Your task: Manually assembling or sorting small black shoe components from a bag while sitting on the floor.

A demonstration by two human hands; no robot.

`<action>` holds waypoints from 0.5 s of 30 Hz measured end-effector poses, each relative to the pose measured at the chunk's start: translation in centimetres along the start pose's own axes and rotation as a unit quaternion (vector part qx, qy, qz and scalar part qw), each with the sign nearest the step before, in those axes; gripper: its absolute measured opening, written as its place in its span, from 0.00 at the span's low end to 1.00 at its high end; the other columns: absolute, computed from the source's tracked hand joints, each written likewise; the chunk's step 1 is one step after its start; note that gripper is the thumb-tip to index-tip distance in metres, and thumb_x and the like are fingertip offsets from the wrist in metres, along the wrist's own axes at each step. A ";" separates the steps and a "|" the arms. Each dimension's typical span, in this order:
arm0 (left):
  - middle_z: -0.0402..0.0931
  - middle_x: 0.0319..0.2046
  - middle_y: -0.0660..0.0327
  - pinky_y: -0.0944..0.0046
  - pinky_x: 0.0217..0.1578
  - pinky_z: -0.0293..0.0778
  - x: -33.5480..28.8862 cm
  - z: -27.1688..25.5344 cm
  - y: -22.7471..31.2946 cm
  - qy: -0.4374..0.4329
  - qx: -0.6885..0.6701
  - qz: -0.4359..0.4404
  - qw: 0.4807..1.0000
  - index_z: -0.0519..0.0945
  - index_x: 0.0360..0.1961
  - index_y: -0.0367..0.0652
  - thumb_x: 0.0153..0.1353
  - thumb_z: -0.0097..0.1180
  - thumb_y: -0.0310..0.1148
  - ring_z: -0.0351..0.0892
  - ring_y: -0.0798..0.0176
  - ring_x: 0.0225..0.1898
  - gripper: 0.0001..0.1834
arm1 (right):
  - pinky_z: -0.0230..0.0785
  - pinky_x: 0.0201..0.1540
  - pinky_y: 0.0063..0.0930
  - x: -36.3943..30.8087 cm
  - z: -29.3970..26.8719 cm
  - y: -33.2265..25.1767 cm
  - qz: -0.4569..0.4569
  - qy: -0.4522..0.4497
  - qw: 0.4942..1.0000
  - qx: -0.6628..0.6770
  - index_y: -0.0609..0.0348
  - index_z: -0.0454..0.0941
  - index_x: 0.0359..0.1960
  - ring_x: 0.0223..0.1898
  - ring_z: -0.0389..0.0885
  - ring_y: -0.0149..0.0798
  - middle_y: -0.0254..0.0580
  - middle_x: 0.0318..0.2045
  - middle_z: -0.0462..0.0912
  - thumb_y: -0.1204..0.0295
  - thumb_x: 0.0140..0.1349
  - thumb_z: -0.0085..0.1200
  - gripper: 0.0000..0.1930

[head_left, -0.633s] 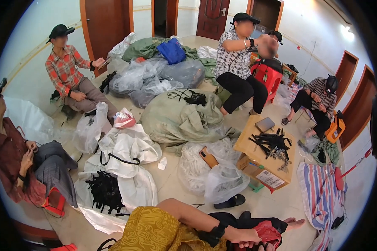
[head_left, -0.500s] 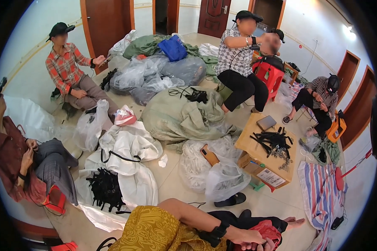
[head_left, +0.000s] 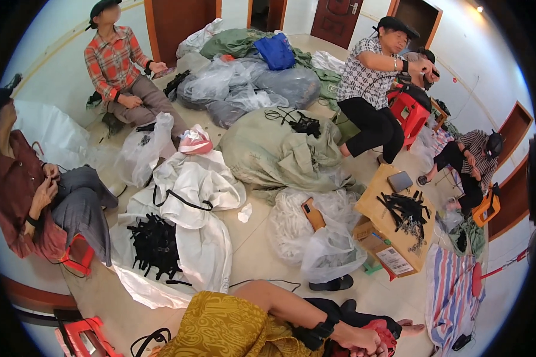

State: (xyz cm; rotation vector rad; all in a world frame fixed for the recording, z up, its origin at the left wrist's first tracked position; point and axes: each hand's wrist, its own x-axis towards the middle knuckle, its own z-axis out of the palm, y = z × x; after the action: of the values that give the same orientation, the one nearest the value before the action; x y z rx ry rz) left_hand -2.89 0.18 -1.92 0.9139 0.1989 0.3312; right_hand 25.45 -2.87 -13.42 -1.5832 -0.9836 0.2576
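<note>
My left arm comes in at the lower edge in a yellow patterned sleeve [head_left: 220,324], with a black band [head_left: 324,326] on the wrist. My left hand [head_left: 361,340] is bent closed low in the picture, its fingers drawn together; whatever they grip is too small or hidden to make out. Close against it, my right hand [head_left: 380,350] shows only in part at the bottom edge, its fingers mostly cut off. Red cloth or plastic [head_left: 385,332] lies beside the hands over black trousers [head_left: 363,314]. A bare foot [head_left: 412,327] sticks out to the right.
A white sack [head_left: 205,256] bears a heap of black straps [head_left: 153,244]. A cardboard box [head_left: 372,211] carries black strips and small metal parts. Clear bags hold white cord, with a phone [head_left: 313,214] on top. A black slipper [head_left: 332,284] lies nearby. Several seated people work around large sacks.
The view has turned a little left and down, so the scene sits further right and higher. An orange-red stool shows more fully at lower left. My hands remain together.
</note>
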 end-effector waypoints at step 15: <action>0.64 0.11 0.69 0.72 0.13 0.55 -4.4 -1.9 2.9 0.019 0.091 0.026 0.995 0.70 0.15 0.42 0.57 0.44 0.35 0.60 0.74 0.12 0.15 | 0.56 0.17 0.20 -5.5 8.0 -10.8 -0.082 0.002 0.995 0.056 0.52 0.70 0.25 0.15 0.64 0.23 0.25 0.14 0.67 0.78 0.52 0.44 0.05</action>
State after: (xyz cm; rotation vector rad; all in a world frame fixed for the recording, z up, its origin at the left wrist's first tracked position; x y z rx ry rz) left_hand -8.16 1.58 -0.61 1.0953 0.2438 0.3844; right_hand 12.06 -1.65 -7.88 -1.3925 -1.0723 0.1915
